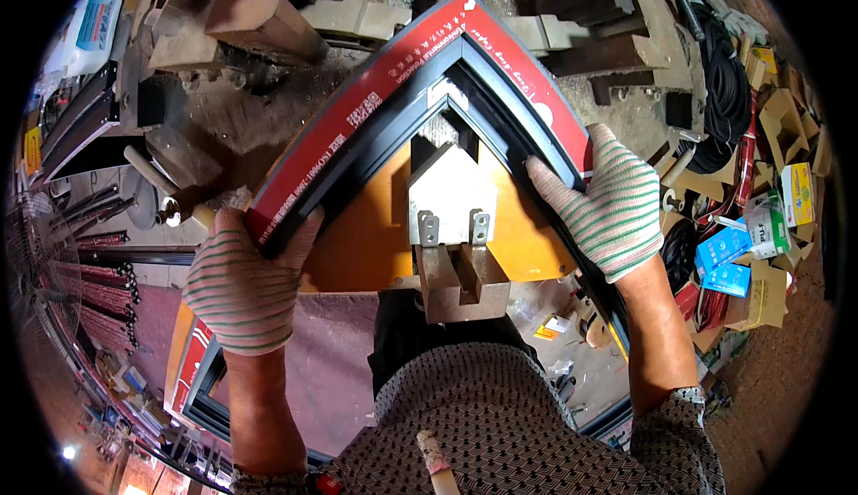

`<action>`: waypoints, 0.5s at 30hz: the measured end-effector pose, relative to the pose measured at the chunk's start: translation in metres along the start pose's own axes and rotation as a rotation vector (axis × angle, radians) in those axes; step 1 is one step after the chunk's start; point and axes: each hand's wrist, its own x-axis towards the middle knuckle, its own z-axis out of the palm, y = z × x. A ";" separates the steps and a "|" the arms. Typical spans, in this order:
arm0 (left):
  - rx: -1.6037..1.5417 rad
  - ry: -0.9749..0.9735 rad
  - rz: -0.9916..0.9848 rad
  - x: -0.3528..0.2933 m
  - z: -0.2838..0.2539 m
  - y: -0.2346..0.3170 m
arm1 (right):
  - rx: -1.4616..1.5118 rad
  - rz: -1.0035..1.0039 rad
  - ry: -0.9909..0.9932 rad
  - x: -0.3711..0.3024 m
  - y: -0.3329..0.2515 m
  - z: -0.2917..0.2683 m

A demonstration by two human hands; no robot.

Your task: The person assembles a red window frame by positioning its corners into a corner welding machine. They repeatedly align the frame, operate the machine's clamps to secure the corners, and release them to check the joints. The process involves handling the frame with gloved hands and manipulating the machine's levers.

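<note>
Workshop's pretty cluttered from my end: cardboard boxes and coiled black cable over on right, bundle of reddish profiles on left. I've got red-and-black frame up front, corner pointing far, silver metal block showing between its two sides, orange plate behind. Striped-gloved left hand wrapped round left side, right hand gripping right side, thumb along inner edge.
</note>
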 end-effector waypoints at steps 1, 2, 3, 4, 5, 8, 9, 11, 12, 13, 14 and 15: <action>0.012 -0.013 -0.016 0.001 0.000 0.002 | 0.002 0.006 0.001 -0.001 0.000 0.001; 0.024 -0.025 -0.031 0.001 0.001 0.003 | 0.004 0.014 0.002 -0.001 0.001 0.001; 0.015 -0.022 -0.022 0.003 0.002 0.003 | 0.009 0.023 0.004 0.000 0.000 0.001; 0.007 -0.018 -0.012 0.005 0.004 0.003 | -0.011 0.056 -0.042 0.002 -0.001 -0.002; -0.003 -0.016 0.000 0.007 0.005 0.003 | -0.008 0.069 -0.048 0.001 -0.001 -0.002; -0.006 0.019 -0.012 0.001 -0.006 0.003 | -0.003 0.032 -0.045 0.002 -0.005 -0.006; -0.004 0.016 -0.010 0.001 -0.004 0.002 | -0.007 0.042 -0.050 0.002 -0.005 -0.006; 0.002 0.013 -0.015 0.001 -0.002 0.002 | -0.014 0.055 -0.062 0.002 -0.006 -0.005; 0.013 0.007 -0.009 0.001 -0.001 0.001 | -0.012 0.059 -0.066 0.003 -0.006 -0.005; 0.024 0.003 -0.006 0.000 -0.001 -0.001 | -0.010 0.060 -0.069 0.003 -0.007 -0.006; 0.037 -0.001 -0.005 -0.001 -0.002 -0.002 | -0.008 0.058 -0.074 0.004 -0.007 -0.006; 0.027 -0.002 0.011 0.001 0.001 -0.002 | -0.002 0.061 -0.052 0.002 -0.005 -0.004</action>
